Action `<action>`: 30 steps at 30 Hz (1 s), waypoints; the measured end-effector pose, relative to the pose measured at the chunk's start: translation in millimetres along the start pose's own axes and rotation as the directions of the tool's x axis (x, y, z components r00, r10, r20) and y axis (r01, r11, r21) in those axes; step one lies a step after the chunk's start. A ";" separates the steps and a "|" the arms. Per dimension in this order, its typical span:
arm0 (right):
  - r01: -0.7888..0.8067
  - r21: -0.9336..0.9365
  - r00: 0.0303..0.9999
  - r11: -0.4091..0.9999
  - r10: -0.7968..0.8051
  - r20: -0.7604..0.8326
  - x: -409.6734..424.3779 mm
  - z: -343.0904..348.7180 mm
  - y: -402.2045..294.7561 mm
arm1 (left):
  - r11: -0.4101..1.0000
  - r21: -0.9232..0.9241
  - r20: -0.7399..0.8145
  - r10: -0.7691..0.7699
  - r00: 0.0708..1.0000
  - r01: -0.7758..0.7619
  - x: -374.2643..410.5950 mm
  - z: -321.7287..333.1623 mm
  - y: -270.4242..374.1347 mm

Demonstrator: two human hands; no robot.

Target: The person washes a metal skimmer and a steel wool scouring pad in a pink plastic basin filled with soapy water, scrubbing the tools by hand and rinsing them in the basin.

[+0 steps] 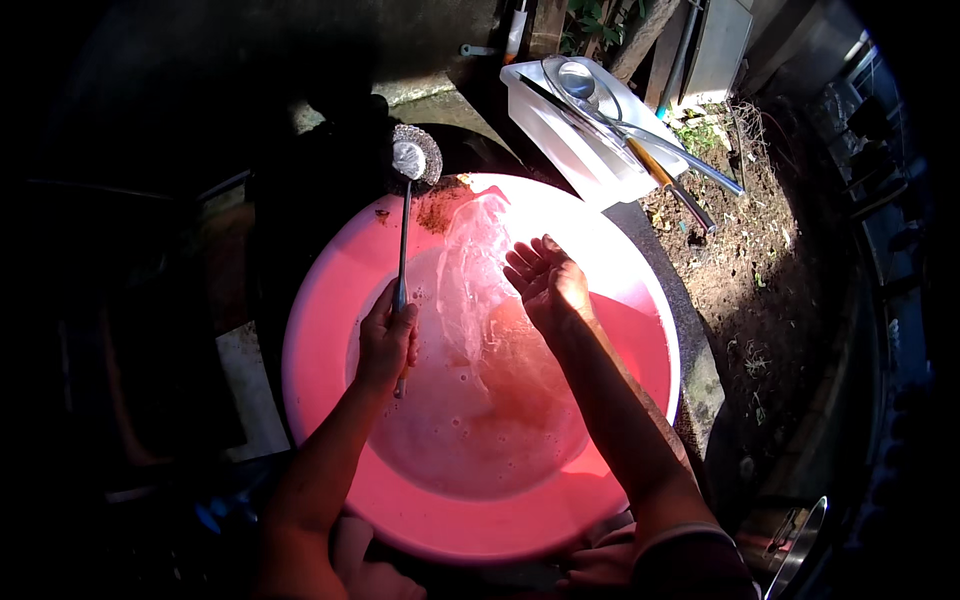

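Observation:
A wide pink plastic basin (480,529) stands before me, holding cloudy water (420,450) with small bubbles. My left hand (386,337) grips the handle of a long-handled metal skimmer or ladle (403,240). Its round head, beyond the far rim, has a bright centre and a rough silvery border; part of it lies in shadow. My right hand (546,289) is over the basin's right half, palm partly up, fingers spread and holding nothing. A sheet of splashing water (472,255) shows left of its fingers. Brown dirt (435,210) marks the far rim.
A white plastic tub (547,142) beyond the basin carries a metal ladle (577,79) and a wooden-handled utensil (646,161), their handles jutting right. Sunlit soil (739,270) lies to the right. A metal vessel's rim (801,551) shows at lower right. The left side is deeply shadowed.

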State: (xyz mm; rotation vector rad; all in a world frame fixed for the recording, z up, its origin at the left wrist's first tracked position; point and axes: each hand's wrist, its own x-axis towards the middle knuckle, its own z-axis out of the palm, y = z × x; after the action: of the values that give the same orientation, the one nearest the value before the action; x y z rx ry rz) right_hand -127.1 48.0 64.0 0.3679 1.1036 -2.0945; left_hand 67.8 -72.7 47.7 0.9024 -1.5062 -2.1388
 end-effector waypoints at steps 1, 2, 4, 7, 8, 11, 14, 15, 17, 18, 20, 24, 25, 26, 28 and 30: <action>0.024 -0.074 0.999 0.997 -0.026 -0.024 -3.2 7.9 -1.7 | 1.000 -0.002 -0.006 -0.013 1.000 0.013 -1.2 -0.9 1.3; 0.043 -0.149 0.998 0.988 -0.050 -0.045 -4.1 12.6 -2.4 | 1.000 -0.015 -0.016 0.007 1.000 -0.007 -2.6 -0.6 4.8; 0.081 -0.492 0.982 0.867 -0.154 -0.110 -9.4 -15.8 7.7 | 0.998 -0.048 -0.038 0.040 0.999 -0.041 -9.2 -2.4 11.2; 0.244 -0.759 0.792 0.604 -0.576 -0.204 9.2 -120.0 33.8 | 0.998 -0.052 -0.013 0.024 1.000 -0.025 -8.6 -0.9 13.5; 0.069 -0.963 0.739 0.261 -0.662 -0.127 0.6 -140.1 38.5 | 0.999 -0.035 -0.027 0.023 0.999 -0.024 -12.1 -5.8 12.5; -0.031 -0.807 0.752 0.590 -0.519 -0.407 3.4 -155.0 58.5 | 1.000 0.005 -0.018 0.031 0.999 -0.031 -17.3 -10.2 11.5; -0.081 -0.051 0.952 0.995 0.062 -0.301 -7.5 -81.7 38.8 | 0.999 0.001 -0.008 0.044 0.999 -0.044 -16.2 -12.8 7.6; -0.084 0.103 0.986 0.991 0.097 -0.133 2.9 -67.9 33.5 | 0.999 -0.017 -0.005 0.033 0.999 -0.033 -15.7 -11.8 7.6; -0.055 0.117 0.998 0.992 0.050 0.048 -1.5 -12.1 25.7 | 1.000 -0.004 -0.037 0.016 0.999 -0.016 -20.5 -20.1 7.1; 0.010 0.056 0.999 0.998 -0.012 0.045 -8.4 3.8 17.1 | 1.000 0.009 -0.036 0.018 0.999 -0.017 -19.5 -20.8 7.8; 0.130 -0.103 0.991 0.986 -0.126 0.049 -9.1 6.6 15.9 | 1.000 0.028 -0.045 0.012 0.999 -0.011 -20.9 -21.4 10.6; 0.208 -0.646 0.903 0.734 -0.398 -0.161 4.7 -86.8 39.8 | 0.999 0.032 -0.005 0.005 1.000 -0.005 -20.7 -22.4 6.8; 0.245 -0.712 0.855 0.658 -0.493 -0.162 16.2 -129.3 50.2 | 1.000 0.029 0.023 0.005 1.000 -0.006 -18.2 -22.8 1.7; 0.265 -0.896 0.690 0.357 -0.719 -0.082 25.8 -172.4 62.2 | 0.999 0.045 0.036 0.004 0.999 -0.006 -16.8 -23.6 -0.7; 0.127 -0.863 0.634 0.490 -0.709 -0.309 33.9 -208.7 84.5 | 0.999 0.041 0.013 0.022 1.000 -0.023 -14.9 -20.9 -2.8; 0.068 -0.419 0.874 0.906 -0.256 -0.413 38.1 -193.3 94.8 | 0.996 0.057 -0.014 0.063 0.998 -0.062 -14.2 -23.4 -3.9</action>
State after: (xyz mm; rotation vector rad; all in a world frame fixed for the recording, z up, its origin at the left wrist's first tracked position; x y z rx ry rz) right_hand -101.1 150.5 -127.3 0.6090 1.8618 -1.9062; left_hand 94.4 -78.7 43.0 0.8775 -1.5732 -2.0500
